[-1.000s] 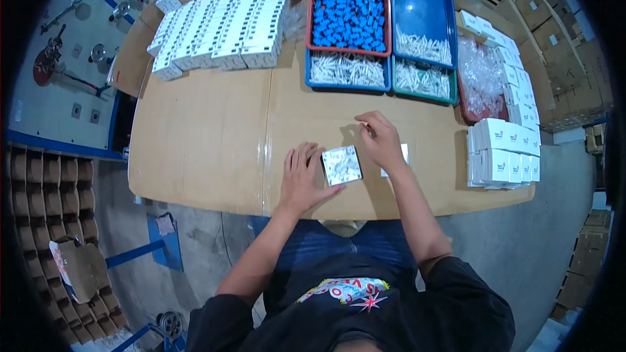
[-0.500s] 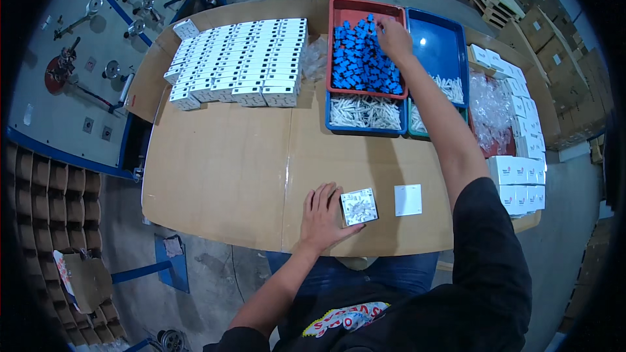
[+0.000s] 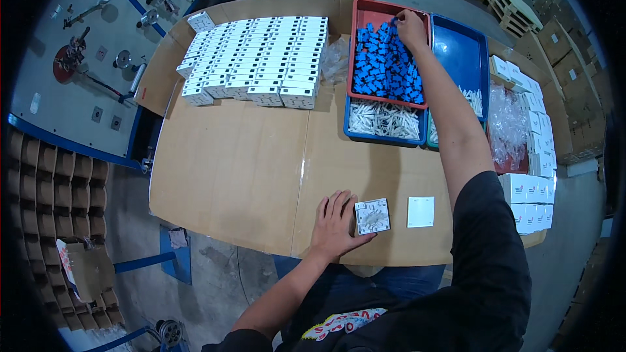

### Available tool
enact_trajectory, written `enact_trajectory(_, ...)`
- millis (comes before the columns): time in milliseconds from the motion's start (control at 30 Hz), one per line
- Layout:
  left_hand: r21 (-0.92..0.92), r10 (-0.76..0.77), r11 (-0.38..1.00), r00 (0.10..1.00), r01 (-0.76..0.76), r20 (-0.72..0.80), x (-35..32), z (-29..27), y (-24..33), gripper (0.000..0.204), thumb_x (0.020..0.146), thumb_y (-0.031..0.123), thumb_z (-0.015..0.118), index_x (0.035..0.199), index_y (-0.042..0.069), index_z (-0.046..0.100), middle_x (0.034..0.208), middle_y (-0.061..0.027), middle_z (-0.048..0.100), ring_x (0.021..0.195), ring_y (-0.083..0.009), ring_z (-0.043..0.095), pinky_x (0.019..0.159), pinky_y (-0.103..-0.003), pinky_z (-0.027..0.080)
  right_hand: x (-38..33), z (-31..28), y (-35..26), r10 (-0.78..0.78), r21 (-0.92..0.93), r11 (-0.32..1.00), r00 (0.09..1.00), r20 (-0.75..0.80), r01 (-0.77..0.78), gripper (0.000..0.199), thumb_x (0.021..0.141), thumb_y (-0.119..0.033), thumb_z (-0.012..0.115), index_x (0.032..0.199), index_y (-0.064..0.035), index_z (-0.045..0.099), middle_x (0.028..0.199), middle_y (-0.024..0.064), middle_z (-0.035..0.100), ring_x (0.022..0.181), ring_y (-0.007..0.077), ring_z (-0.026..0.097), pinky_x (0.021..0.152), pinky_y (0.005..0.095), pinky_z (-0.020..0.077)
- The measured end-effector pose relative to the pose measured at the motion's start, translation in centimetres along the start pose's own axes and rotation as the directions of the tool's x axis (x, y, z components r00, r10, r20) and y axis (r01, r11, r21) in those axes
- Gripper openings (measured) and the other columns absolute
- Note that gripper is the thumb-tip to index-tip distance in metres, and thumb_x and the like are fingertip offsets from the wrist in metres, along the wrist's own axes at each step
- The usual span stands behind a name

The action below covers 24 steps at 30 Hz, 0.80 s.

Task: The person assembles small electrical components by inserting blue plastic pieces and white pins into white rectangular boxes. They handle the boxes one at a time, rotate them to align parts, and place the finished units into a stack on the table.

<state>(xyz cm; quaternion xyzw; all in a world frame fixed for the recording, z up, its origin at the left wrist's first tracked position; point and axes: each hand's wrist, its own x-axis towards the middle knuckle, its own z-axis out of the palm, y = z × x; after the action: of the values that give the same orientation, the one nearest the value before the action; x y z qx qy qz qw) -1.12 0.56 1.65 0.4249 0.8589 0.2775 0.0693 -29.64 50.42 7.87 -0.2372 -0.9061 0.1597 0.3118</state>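
Note:
My left hand (image 3: pixel 335 231) rests on the cardboard near the table's front edge. Its fingers and thumb curve around the left and near sides of a small white box (image 3: pixel 373 216), whose upward face shows small pale parts inside. To the right of this box lies a flat white square plate (image 3: pixel 421 212), apart from both hands. My right hand (image 3: pixel 411 29) is far forward over the red tray (image 3: pixel 385 5), fingers pinched together at the far edge of a heap of small blue plastic pieces (image 3: pixel 387 65). What sits between those fingertips is too small to make out.
Rows of white boxes (image 3: pixel 261 58) stand at the back left. A blue tray (image 3: pixel 381 138) of white plugs (image 3: pixel 383 119) is below the red one; another blue tray (image 3: pixel 460 42) stands beside it. Clear plastic bags (image 3: pixel 507 124) and stacked white boxes (image 3: pixel 527 195) line the right.
The whole view has shifted, so the table sits further right and slightly lower at the front. My right hand stays over the blue pieces; my left hand stays at the small box.

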Motion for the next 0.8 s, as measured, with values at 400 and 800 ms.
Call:
enact_trajectory(400,0.030,0.023,0.999,0.998,-0.021,-0.059,-0.6,1.1,-0.4,0.099,0.072,0.067,0.080,0.141,0.001,0.053,0.146,-0.0180,0.048,0.144,-0.0346,0.040,0.121,-0.055,0.025,-21.3,-9.4,-6.9,0.086,0.866,-0.071,0.862,0.500,-0.495,0.029,0.100,-0.003,0.061,0.127,0.0062,0.056,0.116,0.0218,0.070,0.106,0.0315,0.073,0.091,0.0371,0.0607)
enact_trajectory(800,0.057,0.083,0.995,0.988,-0.076,-0.132,-0.8,1.8,-0.4,0.098,0.066,0.062,0.085,0.138,0.001,0.057,0.144,-0.0189,0.050,0.139,-0.0356,0.043,0.118,-0.056,0.029,-43.3,-15.9,-10.1,0.104,0.609,-0.455,0.641,0.761,-0.649,0.025,0.105,-0.015,0.060,0.122,0.0035,0.060,0.129,0.0252,0.066,0.117,0.0287,0.068,0.101,0.0358,0.0581)
